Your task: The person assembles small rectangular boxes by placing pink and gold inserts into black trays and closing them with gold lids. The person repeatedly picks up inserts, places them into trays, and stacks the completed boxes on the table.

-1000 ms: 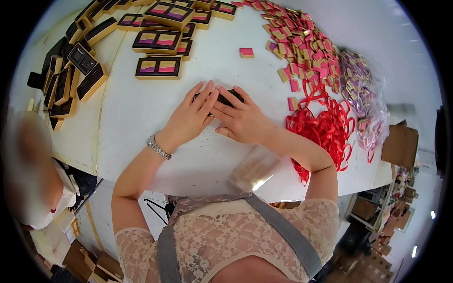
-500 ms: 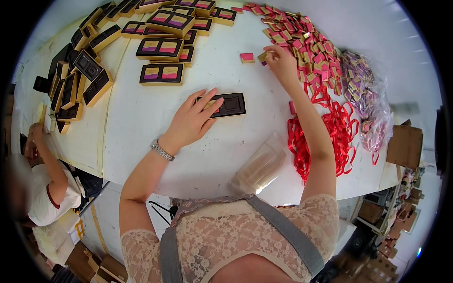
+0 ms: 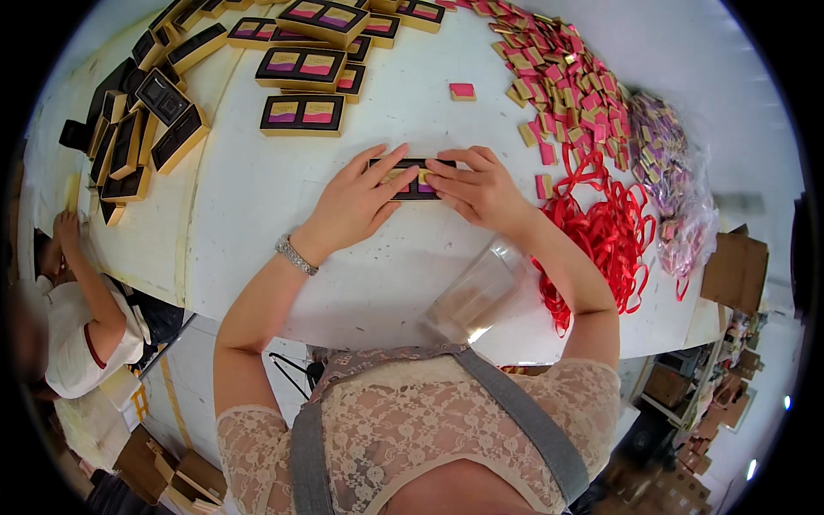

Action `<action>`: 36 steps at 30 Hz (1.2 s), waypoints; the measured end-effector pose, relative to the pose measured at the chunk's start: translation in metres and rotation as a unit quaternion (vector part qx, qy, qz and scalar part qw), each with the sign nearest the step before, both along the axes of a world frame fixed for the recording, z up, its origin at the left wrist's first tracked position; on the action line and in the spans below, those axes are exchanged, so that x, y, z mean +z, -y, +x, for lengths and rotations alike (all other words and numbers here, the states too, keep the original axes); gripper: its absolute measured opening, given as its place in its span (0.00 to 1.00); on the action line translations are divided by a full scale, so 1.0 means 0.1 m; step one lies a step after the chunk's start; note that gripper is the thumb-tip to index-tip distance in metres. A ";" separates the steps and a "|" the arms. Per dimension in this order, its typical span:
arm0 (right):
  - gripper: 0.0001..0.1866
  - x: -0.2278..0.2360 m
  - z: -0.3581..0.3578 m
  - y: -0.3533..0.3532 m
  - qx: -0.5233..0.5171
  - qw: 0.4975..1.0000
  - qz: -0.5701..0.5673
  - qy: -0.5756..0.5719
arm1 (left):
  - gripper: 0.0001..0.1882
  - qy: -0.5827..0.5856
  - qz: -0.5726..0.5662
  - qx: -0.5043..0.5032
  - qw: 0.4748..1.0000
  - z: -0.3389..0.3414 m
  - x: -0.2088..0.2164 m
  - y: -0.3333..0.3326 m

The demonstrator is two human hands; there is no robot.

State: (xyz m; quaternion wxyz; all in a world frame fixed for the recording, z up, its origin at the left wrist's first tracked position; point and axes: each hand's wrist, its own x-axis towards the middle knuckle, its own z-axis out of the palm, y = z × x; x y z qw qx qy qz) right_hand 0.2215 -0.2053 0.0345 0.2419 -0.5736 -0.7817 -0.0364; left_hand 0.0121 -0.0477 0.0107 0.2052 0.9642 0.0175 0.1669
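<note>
A small black and gold two-compartment box [image 3: 416, 196] lies on the white table in front of me. My left hand [image 3: 354, 202] straddles its left end, fingers spread across the top and over a pink and gold packet. At the right compartment, my right hand [image 3: 481, 190] has its fingertips on a small purple and gold packet [image 3: 424, 180], pressed down into the box. My fingers hide part of both packets. A lone pink and gold packet [image 3: 462, 92] lies beyond my right hand.
Filled boxes [image 3: 302, 116] are stacked at the far left; open boxes [image 3: 180, 137] pile beside them. To the right are a heap of pink packets [image 3: 584, 103], red ribbons [image 3: 596, 232] and a bag of purple packets [image 3: 669, 154]. A clear plastic container [image 3: 476, 292] lies nearby. Another person [image 3: 86, 318] works at left.
My right hand has come back from beside the pink heap to the box, bringing a purple and gold packet into its right compartment. My left hand has stayed on the box.
</note>
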 end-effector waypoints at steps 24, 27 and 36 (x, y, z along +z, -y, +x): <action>0.17 0.09 -0.04 -1.90 -0.211 0.952 0.218 0.041 | 0.26 -0.063 -0.038 0.340 0.937 -1.33 0.09 -0.18; 0.17 -0.13 0.54 -1.10 -0.250 0.962 0.103 0.045 | 0.27 -0.065 -0.017 0.212 0.975 -1.15 0.14 0.17; 0.12 -0.10 0.26 -0.52 -0.151 0.954 -0.009 -0.260 | 0.40 0.029 -0.161 0.050 0.985 0.05 0.01 0.00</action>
